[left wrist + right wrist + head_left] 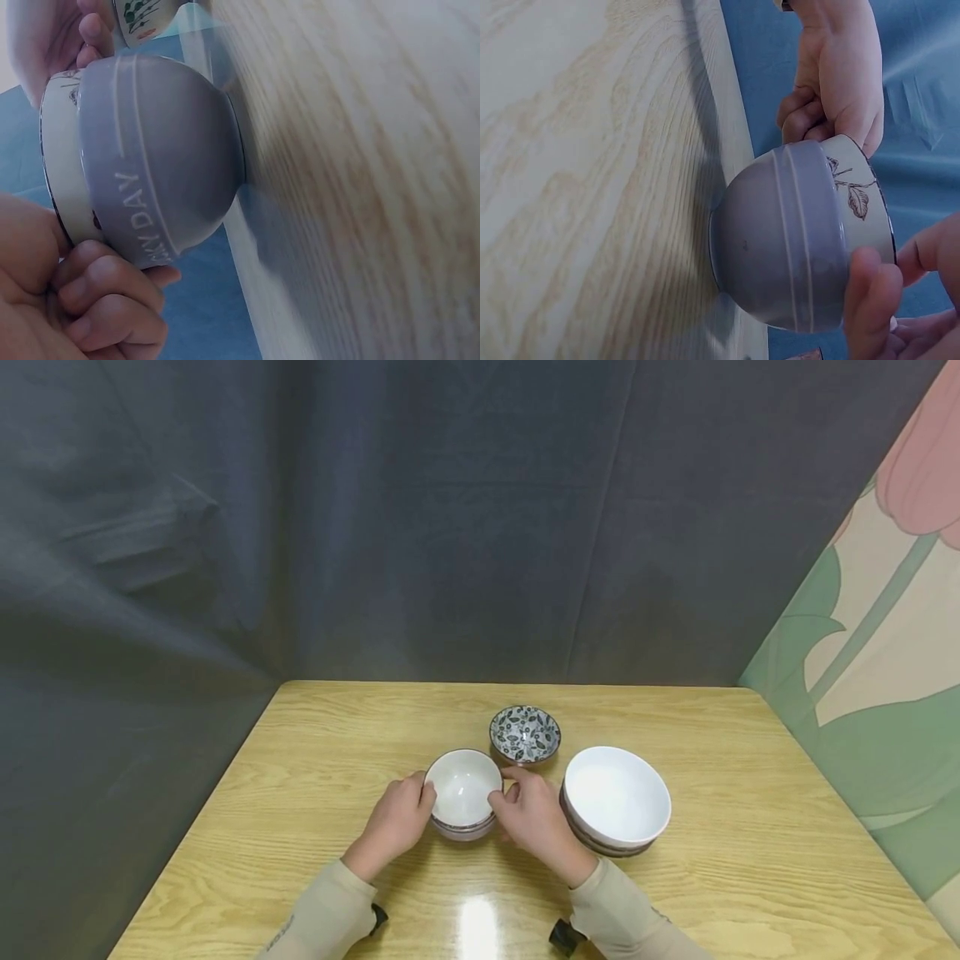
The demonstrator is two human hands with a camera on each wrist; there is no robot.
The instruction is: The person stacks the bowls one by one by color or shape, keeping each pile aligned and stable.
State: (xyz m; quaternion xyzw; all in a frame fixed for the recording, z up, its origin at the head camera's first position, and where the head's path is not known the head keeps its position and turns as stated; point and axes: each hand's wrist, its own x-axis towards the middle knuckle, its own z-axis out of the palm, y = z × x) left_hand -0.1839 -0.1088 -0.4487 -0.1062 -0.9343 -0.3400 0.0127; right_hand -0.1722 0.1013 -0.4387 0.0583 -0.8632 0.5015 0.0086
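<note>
A white-lined bowl (pixel 462 785) with a dark rim and brown leaf pattern (pixel 858 201) sits nested in a grey bowl (pixel 169 150). Raised lettering and ridges run round the grey bowl, which stands upright on the table. On the left side, my left hand (pixel 399 817) pinches the upper bowl's rim, thumb over the edge and fingers curled outside. Across from it, my right hand (pixel 534 817) pinches the rim between thumb and fingers. The upper bowl's lower part is hidden inside the grey one.
Just behind stands a small bowl (pixel 525 735) with a dark leaf print. To the right, a large white bowl (pixel 618 793) is stacked on brownish bowlware (pixel 609 850). The wooden table (pixel 300 752) ends at a dark curtain (pixel 465 568).
</note>
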